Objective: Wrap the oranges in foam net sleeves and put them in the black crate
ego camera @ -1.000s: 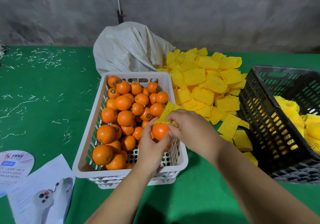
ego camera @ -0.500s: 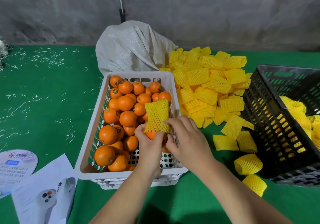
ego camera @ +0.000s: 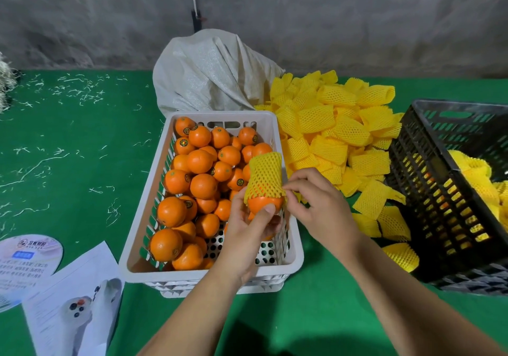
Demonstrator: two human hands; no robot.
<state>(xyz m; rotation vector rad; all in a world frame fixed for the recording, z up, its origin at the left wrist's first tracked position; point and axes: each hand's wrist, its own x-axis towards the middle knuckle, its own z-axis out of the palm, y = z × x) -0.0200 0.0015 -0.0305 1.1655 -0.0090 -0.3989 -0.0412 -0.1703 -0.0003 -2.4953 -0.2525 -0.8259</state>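
Here we log, left to right: two papers (ego camera: 68,298); one white crate (ego camera: 143,245) with some thirty oranges (ego camera: 203,185). Left hand (ego camera: 247,232) grips one orange (ego camera: 265,204) above it; right hand (ego camera: 319,207) pinches its half-pulled sleeve (ego camera: 265,177). Loose sleeves (ego camera: 338,130) crowd the black crate (ego camera: 428,190).

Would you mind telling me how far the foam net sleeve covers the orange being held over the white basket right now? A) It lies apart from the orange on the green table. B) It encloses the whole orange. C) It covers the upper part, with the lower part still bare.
C: the sleeve sits over the top of the orange, whose lower part shows bare against the left hand.
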